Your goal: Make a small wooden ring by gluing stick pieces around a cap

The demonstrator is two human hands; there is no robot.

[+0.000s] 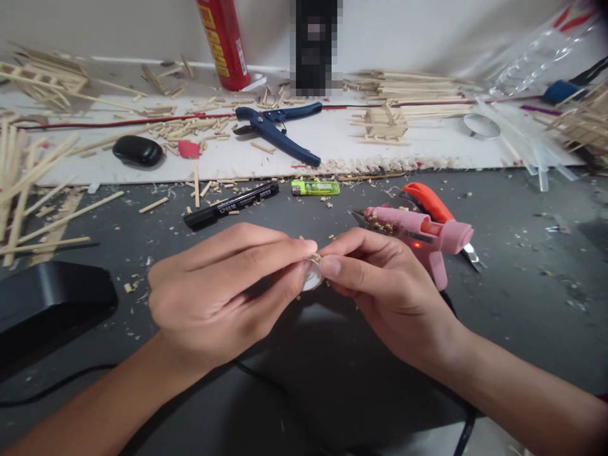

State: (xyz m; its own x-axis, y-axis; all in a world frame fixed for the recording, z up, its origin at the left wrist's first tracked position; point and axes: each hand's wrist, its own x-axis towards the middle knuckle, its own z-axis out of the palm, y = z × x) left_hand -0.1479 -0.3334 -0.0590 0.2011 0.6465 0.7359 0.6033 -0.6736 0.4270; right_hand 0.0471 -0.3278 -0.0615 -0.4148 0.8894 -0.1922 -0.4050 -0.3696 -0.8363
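A small round whitish piece (312, 277) with a thin brownish rim is pinched between both my hands, above the dark table. My left hand (228, 278) grips its upper left edge between thumb and fingers. On the other side, my right hand (394, 285) holds the upper right edge with thumb and forefinger. Fingertips hide part of the piece, so its exact kind cannot be made out. Just beyond my right hand lies a pink glue gun (418, 231) with a lit red light. A black marker (232, 206) and a green lighter (315, 188) lie beyond my fingers.
Blue cutters (280, 130), a black mouse (137, 151) and a small stick model (384, 121) rest on the white board (342, 149). An orange-handled knife (434, 206) lies behind the glue gun. A red can (223, 44) stands at the back; wooden sticks (28, 183) are piled left.
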